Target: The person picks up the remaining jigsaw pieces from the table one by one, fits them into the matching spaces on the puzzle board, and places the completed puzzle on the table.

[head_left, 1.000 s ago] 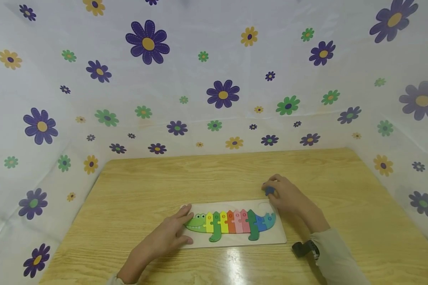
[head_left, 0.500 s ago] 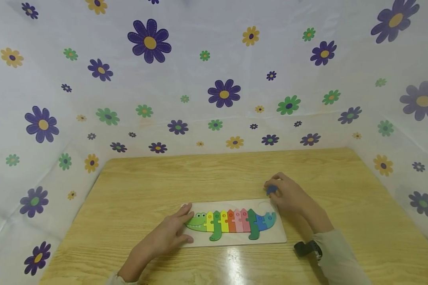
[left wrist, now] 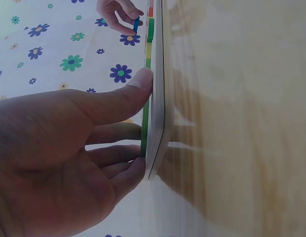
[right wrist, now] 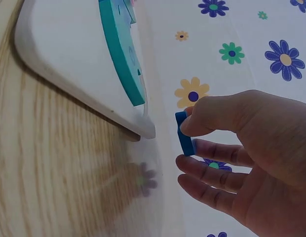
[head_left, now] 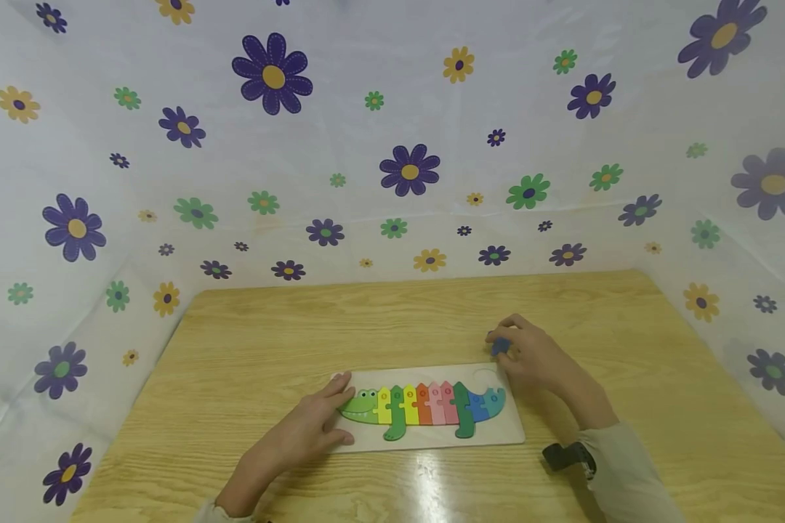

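A wooden crocodile puzzle board (head_left: 428, 438) lies flat, with coloured, numbered pieces set in it. My left hand (head_left: 307, 431) rests on its left end, beside the green head piece (head_left: 365, 411); in the left wrist view the thumb (left wrist: 113, 101) touches the board's top. My right hand (head_left: 538, 357) pinches a small blue puzzle piece (right wrist: 184, 134) between thumb and fingers. It is held above the table, just behind the board's far right corner. Past the teal tail piece (right wrist: 124, 57), a curved outline shows bare wood.
The board stands on a wood-grain table (head_left: 340, 327). A white flower-print cloth (head_left: 327, 145) rises behind the table and at both sides. A black strap (head_left: 568, 457) sits at the right sleeve.
My right hand has shifted slightly right and away from me with the blue puzzle piece. The left hand and the board stay in place.
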### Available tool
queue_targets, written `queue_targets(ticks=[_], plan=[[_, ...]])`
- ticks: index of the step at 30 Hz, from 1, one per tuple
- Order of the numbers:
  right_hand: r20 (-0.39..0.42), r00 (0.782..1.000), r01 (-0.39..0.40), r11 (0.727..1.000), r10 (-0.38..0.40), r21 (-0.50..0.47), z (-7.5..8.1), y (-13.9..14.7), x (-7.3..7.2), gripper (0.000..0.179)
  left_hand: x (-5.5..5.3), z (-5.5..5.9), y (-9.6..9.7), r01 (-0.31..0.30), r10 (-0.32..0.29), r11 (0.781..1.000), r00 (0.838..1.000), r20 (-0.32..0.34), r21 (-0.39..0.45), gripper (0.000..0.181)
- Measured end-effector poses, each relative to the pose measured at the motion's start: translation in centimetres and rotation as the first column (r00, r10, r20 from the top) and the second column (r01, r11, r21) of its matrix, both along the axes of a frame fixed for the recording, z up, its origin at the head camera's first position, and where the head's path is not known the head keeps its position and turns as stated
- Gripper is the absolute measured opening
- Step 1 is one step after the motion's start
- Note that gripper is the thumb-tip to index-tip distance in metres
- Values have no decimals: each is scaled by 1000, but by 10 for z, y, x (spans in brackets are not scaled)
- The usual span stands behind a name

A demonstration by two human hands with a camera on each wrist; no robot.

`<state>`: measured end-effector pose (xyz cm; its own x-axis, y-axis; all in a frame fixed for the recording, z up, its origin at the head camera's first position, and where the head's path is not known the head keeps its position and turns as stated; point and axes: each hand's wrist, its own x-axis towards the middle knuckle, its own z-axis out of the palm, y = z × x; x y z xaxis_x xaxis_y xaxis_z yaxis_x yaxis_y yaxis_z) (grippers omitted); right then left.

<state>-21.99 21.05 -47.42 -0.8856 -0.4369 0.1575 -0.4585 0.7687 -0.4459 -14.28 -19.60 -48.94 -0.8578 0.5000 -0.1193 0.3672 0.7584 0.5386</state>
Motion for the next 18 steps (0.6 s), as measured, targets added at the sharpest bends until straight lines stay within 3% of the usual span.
queue_targets(ticks=[7, 14, 18], plan=[[-3, 1000, 1, 1000, -1, -22, 2, -3, 4, 29, 0, -1, -1, 2, -2, 1000, 1000, -4, -3, 73], [-66, 997, -29, 999, 27, -38, 5, -5, 8, 38, 0, -1, -1, 8, -8, 1000, 1000, -13, -4, 73], [-52, 998, -34, 999, 32, -41, 7, -6, 6, 31, 0, 0, -2, 8, -8, 1000, 1000, -19, -5, 73]])
